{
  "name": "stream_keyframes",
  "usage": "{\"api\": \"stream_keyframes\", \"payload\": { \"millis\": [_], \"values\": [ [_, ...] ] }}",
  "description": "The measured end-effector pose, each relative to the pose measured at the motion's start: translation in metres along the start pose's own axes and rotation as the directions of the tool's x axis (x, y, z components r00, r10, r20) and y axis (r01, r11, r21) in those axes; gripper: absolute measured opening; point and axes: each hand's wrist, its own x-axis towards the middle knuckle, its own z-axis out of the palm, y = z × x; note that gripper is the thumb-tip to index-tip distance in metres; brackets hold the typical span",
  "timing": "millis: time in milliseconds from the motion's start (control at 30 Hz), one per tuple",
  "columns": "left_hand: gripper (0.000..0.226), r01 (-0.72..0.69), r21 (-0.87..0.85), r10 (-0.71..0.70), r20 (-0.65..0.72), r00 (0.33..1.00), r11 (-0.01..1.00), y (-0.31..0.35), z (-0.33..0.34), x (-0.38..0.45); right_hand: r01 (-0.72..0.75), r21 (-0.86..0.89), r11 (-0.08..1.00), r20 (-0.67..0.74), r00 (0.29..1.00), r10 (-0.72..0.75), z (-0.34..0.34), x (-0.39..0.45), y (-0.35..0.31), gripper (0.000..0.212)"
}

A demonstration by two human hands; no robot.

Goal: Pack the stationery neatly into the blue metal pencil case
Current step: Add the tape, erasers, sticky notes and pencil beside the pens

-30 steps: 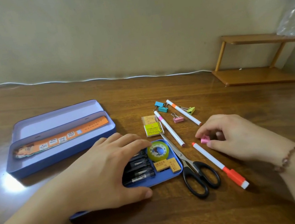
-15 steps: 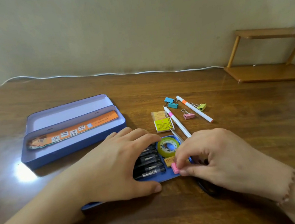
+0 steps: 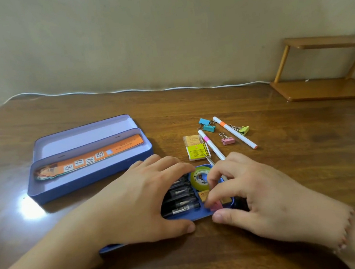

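Note:
A blue metal tray of the pencil case [image 3: 189, 218] lies in front of me, holding black pens [image 3: 181, 201], a green tape roll [image 3: 199, 177] and small orange erasers [image 3: 203, 196]. My left hand [image 3: 140, 203] rests flat over its left part. My right hand [image 3: 255, 194] pinches a small pink clip [image 3: 215, 205] over the tray's right end, with the fingertips on it. The case's other half [image 3: 90, 158] stands open behind, with an orange bookmark [image 3: 90, 159] inside. The scissors are hidden under my right hand.
On the wooden table to the right lie two white markers [image 3: 234, 133] [image 3: 211, 148], yellow and tan erasers [image 3: 196, 152], and blue [image 3: 206, 124], pink [image 3: 227, 141] and green [image 3: 244, 130] binder clips. A wooden shelf [image 3: 327, 89] stands at the back right. A white cable [image 3: 122, 90] runs along the wall.
My right hand picked the pink clip up from the table on the right and carried it left to the tray's right end. The left hand stayed on the tray.

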Motion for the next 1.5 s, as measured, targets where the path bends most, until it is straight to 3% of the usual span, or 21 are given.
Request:
{"api": "stream_keyframes", "payload": {
  "millis": [100, 167, 233, 333, 400, 500, 633, 933, 1133, 1300, 1400, 1500],
  "values": [
    [0.087, -0.004, -0.006, 0.004, 0.013, 1.000, 1.000, 0.001, 0.000, 0.000, -0.019, -0.032, 0.999, 0.019, 1.000, 0.020, -0.003, -0.001, 0.003, 0.037],
    [0.087, -0.010, 0.000, 0.010, 0.017, 1.000, 1.000, 0.002, 0.001, 0.001, -0.042, 0.044, 0.998, -0.004, 0.999, 0.042, -0.007, -0.001, 0.005, 0.036],
    [0.086, -0.009, -0.007, 0.009, 0.020, 1.000, 1.000, 0.002, -0.001, 0.000, -0.123, 0.133, 0.983, -0.111, 0.984, 0.138, -0.013, -0.002, 0.010, 0.026],
    [0.073, 0.007, 0.004, -0.006, -0.069, 0.998, 1.000, -0.006, -0.014, -0.003, -0.284, 0.053, 0.957, -0.243, 0.926, 0.288, -0.014, 0.001, 0.018, 0.011],
    [0.061, 0.100, 0.006, -0.096, -0.212, 0.972, 0.995, -0.023, -0.027, -0.007, -0.374, 0.005, 0.927, -0.247, 0.898, 0.364, -0.010, 0.005, 0.017, 0.012],
    [0.031, 0.304, -0.029, -0.292, -0.376, 0.879, 0.952, -0.058, -0.042, -0.018, -0.447, -0.043, 0.893, -0.182, 0.883, 0.433, -0.005, 0.011, 0.013, 0.019],
    [0.009, 0.431, 0.004, -0.419, -0.224, 0.880, 0.903, -0.082, -0.046, -0.028, -0.493, -0.080, 0.866, -0.107, 0.868, 0.484, -0.009, 0.008, 0.011, 0.026],
    [0.013, 0.368, -0.060, -0.373, -0.151, 0.915, 0.928, -0.078, -0.037, -0.023, -0.489, -0.064, 0.870, 0.038, 0.870, 0.491, -0.023, -0.004, 0.001, 0.021],
    [0.012, 0.317, -0.066, -0.323, -0.129, 0.938, 0.946, -0.073, -0.034, -0.021, -0.497, -0.172, 0.850, -0.029, 0.865, 0.500, -0.023, -0.002, -0.011, 0.028],
    [0.013, 0.303, -0.074, -0.312, -0.243, 0.919, 0.950, -0.071, -0.034, -0.019, -0.576, -0.095, 0.812, -0.055, 0.817, 0.574, -0.018, -0.001, -0.012, 0.025],
    [0.011, 0.289, -0.088, -0.301, -0.363, 0.882, 0.953, -0.065, -0.035, -0.017, -0.620, 0.068, 0.782, -0.097, 0.776, 0.624, -0.020, -0.003, -0.005, 0.020],
    [0.009, 0.251, -0.134, -0.284, -0.504, 0.816, 0.959, -0.059, -0.040, -0.017, -0.573, 0.266, 0.775, -0.169, 0.764, 0.623, -0.030, -0.010, 0.007, 0.013]
  ]
}}
